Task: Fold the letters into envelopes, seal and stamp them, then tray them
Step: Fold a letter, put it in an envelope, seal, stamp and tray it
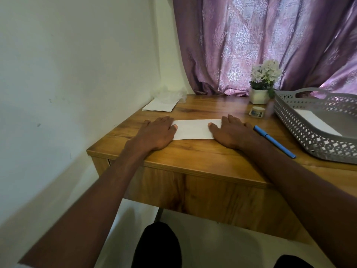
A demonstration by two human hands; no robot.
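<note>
A white folded letter [193, 129] lies flat in the middle of the wooden desk [202, 153]. My left hand [157, 132] rests palm down on its left end, fingers spread. Pressed flat over its right end is my right hand [230, 133]. Neither hand grips anything. A small stack of white envelopes [160, 105] sits at the far left corner, partly under clear plastic wrap [170, 93]. At the right stands a grey perforated tray [316, 132] with a white envelope [316, 121] inside.
A blue pen [274, 141] lies just right of my right hand. A small white jar [256, 111] and a white pot of flowers [260, 88] stand at the back. A purple curtain [260, 41] hangs behind; a white wall [77, 74] borders the left.
</note>
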